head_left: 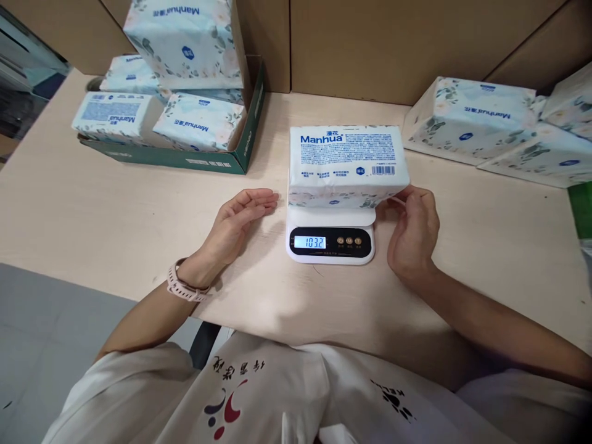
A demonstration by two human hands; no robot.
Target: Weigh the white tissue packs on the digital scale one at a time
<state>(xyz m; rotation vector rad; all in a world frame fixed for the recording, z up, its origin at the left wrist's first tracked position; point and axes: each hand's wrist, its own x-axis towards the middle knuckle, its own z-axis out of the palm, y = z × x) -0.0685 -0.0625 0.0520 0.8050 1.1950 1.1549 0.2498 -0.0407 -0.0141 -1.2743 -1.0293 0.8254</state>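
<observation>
A pack of tissues (348, 161) printed "Manhua" lies on a white digital kitchen scale (330, 217), overhanging its right side. The lit display (309, 242) appears to read 103.2. To the left of the scale, my left hand (241, 222) is open, fingers stretched towards the pack but apart from it. My right hand (413, 231) is by the pack's lower right corner, loosely bent and open. Its fingertips are partly hidden under the pack's edge, so I cannot tell whether they touch it.
At the back left, a green cardboard tray (171, 161) holds several tissue packs, with one pack (185, 46) standing on top. More tissue packs (481, 120) sit at the right. Brown cardboard (398, 49) walls off the back of the wooden table (139, 222).
</observation>
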